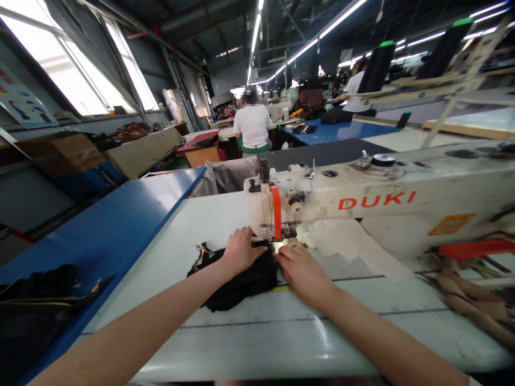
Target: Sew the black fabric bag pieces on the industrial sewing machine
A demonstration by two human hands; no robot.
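Two bare forearms (pixel 161 317) reach across a smooth, glossy, pale worktop (pixel 281 348) to a soft, rumpled black cloth (pixel 245 284), which lies beneath the left hand (pixel 242 251) and extends to the fingertips of the right hand (pixel 303 273), beside the stitching end of a cream sewing machine (pixel 386 209). Both hands are loosely curled on the cloth; whether either pinches it cannot be told. Gold-coloured trim (pixel 198 256) edges its left end, thin white sheets (pixel 341 239) overlap beyond the right hand, and a cardboard box (pixel 76 150) stands far left, contents unclear.
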